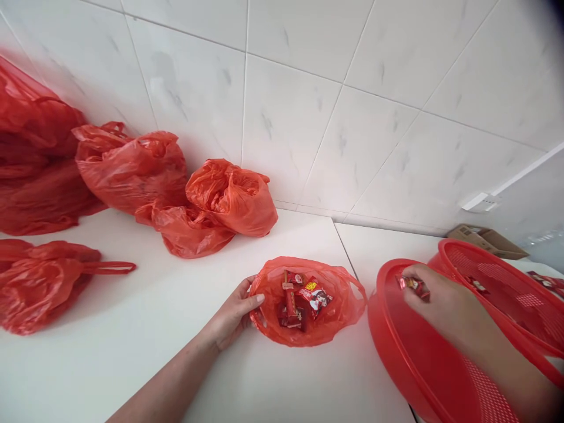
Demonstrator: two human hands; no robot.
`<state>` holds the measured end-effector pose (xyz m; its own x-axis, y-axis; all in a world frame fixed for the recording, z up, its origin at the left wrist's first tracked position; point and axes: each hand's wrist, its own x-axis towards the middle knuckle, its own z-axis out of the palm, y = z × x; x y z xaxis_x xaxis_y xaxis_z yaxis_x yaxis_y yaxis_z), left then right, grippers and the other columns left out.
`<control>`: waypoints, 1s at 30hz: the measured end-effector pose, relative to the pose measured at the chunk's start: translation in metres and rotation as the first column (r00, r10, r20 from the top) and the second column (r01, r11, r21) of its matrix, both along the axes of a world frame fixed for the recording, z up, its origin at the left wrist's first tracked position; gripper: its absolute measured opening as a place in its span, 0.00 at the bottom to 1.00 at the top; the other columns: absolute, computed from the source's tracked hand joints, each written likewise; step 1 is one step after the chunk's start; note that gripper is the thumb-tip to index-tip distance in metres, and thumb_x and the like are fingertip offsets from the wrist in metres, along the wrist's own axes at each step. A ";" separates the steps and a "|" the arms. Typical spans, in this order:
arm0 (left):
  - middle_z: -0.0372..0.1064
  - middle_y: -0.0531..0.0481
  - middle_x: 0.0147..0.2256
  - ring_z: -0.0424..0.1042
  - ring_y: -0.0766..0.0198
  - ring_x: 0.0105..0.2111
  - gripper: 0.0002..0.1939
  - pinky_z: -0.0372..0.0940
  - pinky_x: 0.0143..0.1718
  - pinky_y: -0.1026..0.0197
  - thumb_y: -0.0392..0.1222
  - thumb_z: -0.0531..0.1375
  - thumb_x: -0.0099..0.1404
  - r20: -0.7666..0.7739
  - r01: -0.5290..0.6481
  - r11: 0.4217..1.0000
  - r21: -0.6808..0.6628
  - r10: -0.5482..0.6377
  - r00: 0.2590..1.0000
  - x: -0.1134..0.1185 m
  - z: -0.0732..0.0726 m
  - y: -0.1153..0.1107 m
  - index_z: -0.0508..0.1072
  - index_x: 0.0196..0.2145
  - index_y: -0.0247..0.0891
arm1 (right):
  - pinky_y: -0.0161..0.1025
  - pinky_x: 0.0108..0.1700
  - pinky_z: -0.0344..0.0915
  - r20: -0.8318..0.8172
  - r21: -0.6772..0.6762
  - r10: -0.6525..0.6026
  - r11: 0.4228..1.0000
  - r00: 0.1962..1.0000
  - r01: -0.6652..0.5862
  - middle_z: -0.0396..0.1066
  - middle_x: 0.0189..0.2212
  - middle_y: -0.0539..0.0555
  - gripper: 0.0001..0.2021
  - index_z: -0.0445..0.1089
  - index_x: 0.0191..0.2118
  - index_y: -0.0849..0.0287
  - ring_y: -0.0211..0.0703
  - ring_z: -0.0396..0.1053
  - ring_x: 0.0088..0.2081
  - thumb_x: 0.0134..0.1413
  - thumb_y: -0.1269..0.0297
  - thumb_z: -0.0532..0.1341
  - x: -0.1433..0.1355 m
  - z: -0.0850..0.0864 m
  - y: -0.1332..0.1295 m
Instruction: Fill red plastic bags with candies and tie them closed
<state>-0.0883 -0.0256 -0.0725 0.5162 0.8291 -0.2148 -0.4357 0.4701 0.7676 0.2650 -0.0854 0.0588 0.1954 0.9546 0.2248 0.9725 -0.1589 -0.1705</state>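
An open red plastic bag (335, 317) lies on the white table with several small wrapped sweets (289, 302) inside, one wrapper (316, 296) showing a cartoon figure. My left hand (240, 308) grips the bag's left rim, thumb on top and fingers partly hidden behind. Over the near red plastic basket (388, 346), my right hand (434, 299) is closed on a small wrapped candy (414, 286) in shiny red foil. The basket stands to the right of the bag.
Several filled red bags (132, 170) stand along the tiled wall, and another knotted bag (48, 288) lies at left. Behind the near basket is a second red basket (458, 252) holding a few wrapped pieces. A cardboard box (489, 241) sits at the back right.
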 end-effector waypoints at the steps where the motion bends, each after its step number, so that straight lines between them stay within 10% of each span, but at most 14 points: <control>1: 0.70 0.43 0.47 0.73 0.57 0.37 0.24 0.69 0.34 0.58 0.44 0.64 0.59 -0.002 0.001 1.000 -0.002 -0.001 1.000 0.000 0.000 0.000 0.63 0.52 0.41 | 0.39 0.29 0.65 0.004 0.007 0.019 1.000 1.000 -0.019 0.72 0.29 0.49 0.02 0.63 0.33 0.48 0.43 0.70 0.28 0.53 0.61 0.55 -0.019 0.006 -0.008; 8: 0.69 0.40 0.48 0.73 0.55 0.40 0.24 0.69 0.37 0.55 0.45 0.63 0.60 -0.003 0.018 1.000 0.019 -0.018 1.000 -0.002 -0.003 0.001 0.61 0.52 0.40 | 0.37 0.31 0.69 -0.077 0.004 0.316 0.949 0.946 -0.316 0.73 0.36 0.48 0.08 0.64 0.41 0.49 0.41 0.72 0.32 0.54 0.67 0.54 -0.123 -0.029 -0.012; 16: 0.70 0.43 0.46 0.73 0.58 0.37 0.32 0.68 0.37 0.57 0.43 0.67 0.55 -0.082 -0.064 0.998 -0.022 0.062 0.995 -0.005 0.010 0.002 0.59 0.54 0.42 | 0.57 0.59 0.56 0.106 0.292 0.065 0.952 0.992 -0.093 0.44 0.65 0.66 0.22 0.59 0.59 0.60 0.62 0.46 0.65 0.61 0.59 0.52 -0.110 -0.083 0.005; 21: 0.68 0.57 0.30 0.68 0.70 0.24 0.41 0.66 0.34 0.62 0.39 0.69 0.52 -0.212 -0.270 0.963 0.023 0.268 0.940 -0.016 0.038 -0.002 0.52 0.59 0.45 | 0.58 0.57 0.57 0.046 0.277 0.020 0.960 0.999 -0.032 0.50 0.62 0.68 0.23 0.55 0.62 0.60 0.63 0.50 0.63 0.61 0.64 0.49 -0.107 -0.105 0.003; 30: 0.70 0.50 0.42 0.70 0.65 0.33 0.39 0.64 0.42 0.56 0.42 0.67 0.52 -0.367 -0.254 0.950 0.184 0.306 0.879 -0.025 0.059 -0.020 0.55 0.58 0.49 | 0.44 0.37 0.66 -0.331 0.196 -0.012 0.977 0.944 0.081 0.72 0.39 0.60 0.17 0.65 0.49 0.58 0.52 0.70 0.38 0.56 0.58 0.53 -0.098 -0.129 -0.010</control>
<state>-0.1134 -0.0454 -0.0135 0.1561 0.9599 -0.2330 -0.1918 0.2609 0.9461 0.1671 -0.0958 -0.0698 0.3336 0.8830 0.3301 0.8501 -0.1304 -0.5103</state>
